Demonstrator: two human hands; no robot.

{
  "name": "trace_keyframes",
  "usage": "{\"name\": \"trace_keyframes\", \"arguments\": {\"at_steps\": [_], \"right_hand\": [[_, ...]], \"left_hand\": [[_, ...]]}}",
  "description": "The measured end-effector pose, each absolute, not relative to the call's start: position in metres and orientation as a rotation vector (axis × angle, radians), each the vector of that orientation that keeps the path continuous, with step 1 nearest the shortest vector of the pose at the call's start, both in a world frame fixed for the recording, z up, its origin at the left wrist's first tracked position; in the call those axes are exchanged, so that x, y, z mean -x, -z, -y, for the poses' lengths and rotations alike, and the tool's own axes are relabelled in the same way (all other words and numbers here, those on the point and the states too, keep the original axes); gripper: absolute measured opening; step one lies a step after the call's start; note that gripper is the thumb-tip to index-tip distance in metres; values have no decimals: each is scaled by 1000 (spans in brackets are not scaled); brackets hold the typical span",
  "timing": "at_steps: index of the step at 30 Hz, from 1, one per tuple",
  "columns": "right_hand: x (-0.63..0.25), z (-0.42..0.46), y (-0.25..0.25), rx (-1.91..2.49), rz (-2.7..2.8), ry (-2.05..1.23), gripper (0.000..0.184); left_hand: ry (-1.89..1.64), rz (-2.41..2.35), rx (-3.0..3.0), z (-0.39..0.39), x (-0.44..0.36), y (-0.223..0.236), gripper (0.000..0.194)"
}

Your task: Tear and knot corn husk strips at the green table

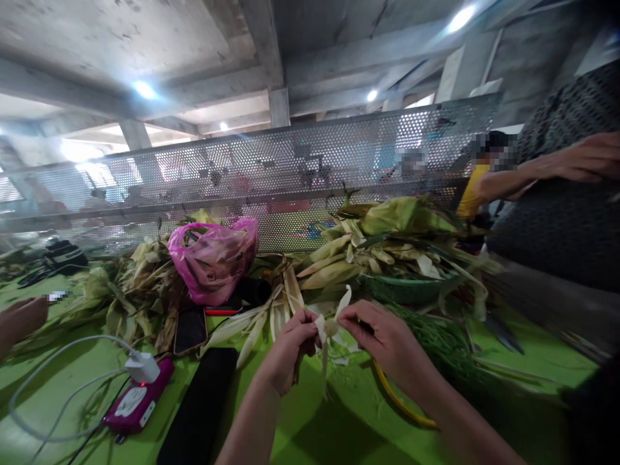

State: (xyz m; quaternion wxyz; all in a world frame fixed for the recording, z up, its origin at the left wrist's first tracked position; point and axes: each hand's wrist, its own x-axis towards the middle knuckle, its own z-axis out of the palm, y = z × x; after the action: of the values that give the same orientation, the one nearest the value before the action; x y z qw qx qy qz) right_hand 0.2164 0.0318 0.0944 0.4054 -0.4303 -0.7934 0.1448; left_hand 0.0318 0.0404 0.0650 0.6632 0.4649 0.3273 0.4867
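Between my two hands is a pale strip of corn husk (326, 332), with one piece sticking up and another hanging down. My left hand (299, 339) is closed on its left side, fingers curled around it. My right hand (375, 329) pinches the husk's other side between thumb and forefinger. Just beyond my hands, loose dried corn husks (293, 290) lie on the green table (329, 426). A heap of greener husks (387, 232) rises from a green basin (411, 289). Thin green strands (436, 342) lie right of my right hand, near a yellow curved band (400, 403).
A pink plastic bag (213, 258) stands among husks. Left of my arms are a phone (190, 330), a purple power strip (140, 400) with a white charger (142, 367), and a black oblong object (198, 407). Other people's arms reach in at both sides. A perforated metal screen (271, 181) stands behind.
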Motion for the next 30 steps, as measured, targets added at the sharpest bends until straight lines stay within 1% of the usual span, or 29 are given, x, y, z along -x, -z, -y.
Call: {"name": "trace_keyframes", "arguments": {"at_steps": [13, 17, 20, 24, 28, 30], "right_hand": [[-207, -29, -87, 1149, 2077, -225, 22], [-202, -28, -85, 1140, 2090, -272, 24], [-202, -27, -86, 1080, 2082, -352, 22], [-203, -26, -88, 1019, 2043, -434, 28], [-201, -25, -88, 1000, 2059, -450, 28], [-199, -24, -87, 982, 2089, -447, 29]], "left_hand": [[-1006, -894, -1382, -39, -29, -68, 8], [-1006, -891, -1393, -36, -30, -70, 10], [-1011, -859, -1338, -37, -30, -68, 13], [-1039, -811, -1265, -39, -29, -64, 10], [-1045, -780, -1271, -39, -30, -62, 5], [-1053, -754, -1261, -39, -32, -61, 7]]}}
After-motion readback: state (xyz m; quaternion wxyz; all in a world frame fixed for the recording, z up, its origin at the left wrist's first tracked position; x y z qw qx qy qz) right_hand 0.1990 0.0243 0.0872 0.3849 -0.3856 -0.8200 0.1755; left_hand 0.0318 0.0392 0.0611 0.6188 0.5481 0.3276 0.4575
